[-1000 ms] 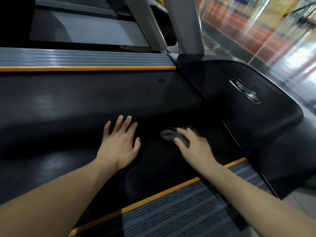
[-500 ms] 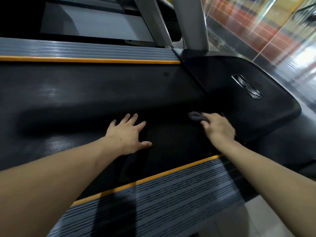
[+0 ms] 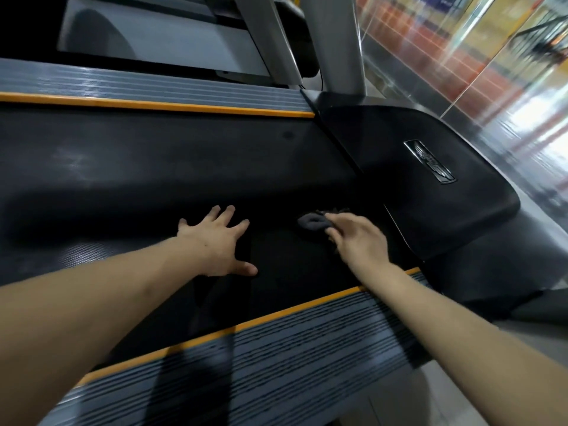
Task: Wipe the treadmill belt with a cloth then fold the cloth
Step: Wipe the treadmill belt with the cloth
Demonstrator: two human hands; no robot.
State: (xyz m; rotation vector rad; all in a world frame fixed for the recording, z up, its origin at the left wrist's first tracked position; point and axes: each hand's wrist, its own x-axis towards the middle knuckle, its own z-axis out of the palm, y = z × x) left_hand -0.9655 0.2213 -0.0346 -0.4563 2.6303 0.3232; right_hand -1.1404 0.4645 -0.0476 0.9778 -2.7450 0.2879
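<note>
The black treadmill belt (image 3: 129,179) runs across the middle of the head view. My left hand (image 3: 219,241) lies flat on it with the fingers spread. To its right my right hand (image 3: 358,241) presses a bunched dark grey cloth (image 3: 313,222) onto the belt, near the black motor cover (image 3: 415,192). Most of the cloth is under my fingers; only its left end shows.
Grey ribbed side rails with orange stripes border the belt, one near me (image 3: 276,348) and one on the far side (image 3: 153,87). Two silver uprights (image 3: 341,41) rise behind the motor cover. A glossy floor (image 3: 522,133) lies to the right.
My right hand first pushed the cloth right toward the motor cover, then drew it back left a little. My left hand stayed on the belt, thumb now spread toward me.
</note>
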